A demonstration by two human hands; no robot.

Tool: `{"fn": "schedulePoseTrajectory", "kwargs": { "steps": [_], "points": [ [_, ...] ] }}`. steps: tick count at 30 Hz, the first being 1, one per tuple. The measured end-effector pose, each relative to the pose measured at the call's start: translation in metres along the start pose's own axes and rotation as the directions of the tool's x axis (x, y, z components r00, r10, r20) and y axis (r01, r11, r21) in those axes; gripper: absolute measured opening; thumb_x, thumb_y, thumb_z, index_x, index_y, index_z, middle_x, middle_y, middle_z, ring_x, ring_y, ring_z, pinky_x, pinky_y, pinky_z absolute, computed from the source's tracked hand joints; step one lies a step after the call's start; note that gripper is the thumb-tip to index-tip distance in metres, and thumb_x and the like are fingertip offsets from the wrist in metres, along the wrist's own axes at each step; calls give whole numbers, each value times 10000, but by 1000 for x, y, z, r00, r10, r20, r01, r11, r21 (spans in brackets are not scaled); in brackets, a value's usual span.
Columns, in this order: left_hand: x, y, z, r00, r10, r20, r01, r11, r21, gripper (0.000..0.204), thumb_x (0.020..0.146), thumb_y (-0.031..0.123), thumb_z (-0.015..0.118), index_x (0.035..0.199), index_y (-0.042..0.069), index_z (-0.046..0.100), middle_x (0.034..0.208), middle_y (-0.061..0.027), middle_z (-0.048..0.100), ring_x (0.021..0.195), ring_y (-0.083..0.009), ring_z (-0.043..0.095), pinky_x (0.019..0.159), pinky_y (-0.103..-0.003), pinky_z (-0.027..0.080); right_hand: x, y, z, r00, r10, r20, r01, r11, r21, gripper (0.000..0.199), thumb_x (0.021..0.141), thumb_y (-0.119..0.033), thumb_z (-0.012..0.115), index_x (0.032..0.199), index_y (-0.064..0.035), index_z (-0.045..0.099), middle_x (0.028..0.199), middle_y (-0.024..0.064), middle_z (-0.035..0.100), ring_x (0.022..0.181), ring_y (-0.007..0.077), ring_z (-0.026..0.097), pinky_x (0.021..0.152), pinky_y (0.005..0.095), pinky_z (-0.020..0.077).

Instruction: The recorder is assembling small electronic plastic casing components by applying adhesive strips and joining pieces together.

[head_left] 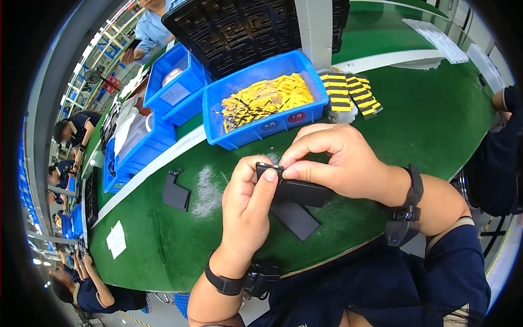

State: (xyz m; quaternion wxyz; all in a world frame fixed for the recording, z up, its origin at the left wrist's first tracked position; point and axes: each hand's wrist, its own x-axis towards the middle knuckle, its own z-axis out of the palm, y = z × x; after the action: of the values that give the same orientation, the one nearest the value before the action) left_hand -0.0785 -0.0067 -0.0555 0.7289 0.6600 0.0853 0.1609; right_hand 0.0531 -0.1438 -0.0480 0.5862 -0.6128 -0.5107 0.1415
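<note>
Near the middle of the green table, my left hand (246, 204) is closed round a flat black block (267, 170), its thumb pressing on the face. The block looks like a small battery, with a light metallic strip along its top edge. My right hand (340, 161) pinches at the top right corner of this block; its fingertips hide what lies between them. Just below the right fingers is another black block (304, 193), and a third (297, 219) lies under it on the table. Farther left a black block with a small tab (176, 193) lies by itself.
Beyond my hands stands a blue bin (261, 128) of small yellow pieces, with yellow-and-black striped strips (348, 92) to its right. More blue bins (144, 147) and a black tray (234, 32) stand farther back. White paper (116, 240) lies left. Other people work around the table.
</note>
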Motion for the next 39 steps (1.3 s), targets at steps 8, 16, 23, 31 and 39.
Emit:
{"fn": "schedulePoseTrajectory", "kwargs": {
  "steps": [8,16,23,31,39],
  "points": [
    [0,0,1,1000,-2,5,2,1000,-3,110,950,122,539,1003,28,520,870,33,507,779,-31,440,690,-188,372,0,5,3,993,-112,-34,110,992,-69,90,766,-76,721,843,-34,702,777,85,663,737,202,632,687,300,497],
    [0,-4,1,998,-16,54,18,999,-45,107,947,126,549,993,34,521,863,38,501,760,-26,442,669,-189,368,-1,7,0,981,-195,3,193,967,-164,82,745,-59,732,819,-46,699,764,70,673,742,227,636,831,388,514],
    [-2,0,-2,987,-86,135,99,991,-93,123,944,154,540,993,42,528,885,-22,582,785,-75,535,718,-220,424,2,11,1,938,-347,7,343,922,-182,101,740,-80,743,815,-45,685,745,56,658,694,221,628,841,395,497],
    [1,9,-4,965,-236,113,195,936,293,187,920,125,558,1055,-4,559,924,-73,617,839,-168,584,767,-276,446,8,7,-16,987,-27,157,24,999,22,142,749,-46,724,881,-35,672,810,51,630,767,149,615,765,281,494],
    [1,8,-29,971,228,73,-154,362,920,267,803,70,634,1056,-5,596,1038,-181,612,985,-352,571,882,-417,452,8,14,-11,1000,4,31,-2,997,-83,89,789,-20,641,875,-24,666,808,45,634,771,149,595,716,281,465]
  ]
}}
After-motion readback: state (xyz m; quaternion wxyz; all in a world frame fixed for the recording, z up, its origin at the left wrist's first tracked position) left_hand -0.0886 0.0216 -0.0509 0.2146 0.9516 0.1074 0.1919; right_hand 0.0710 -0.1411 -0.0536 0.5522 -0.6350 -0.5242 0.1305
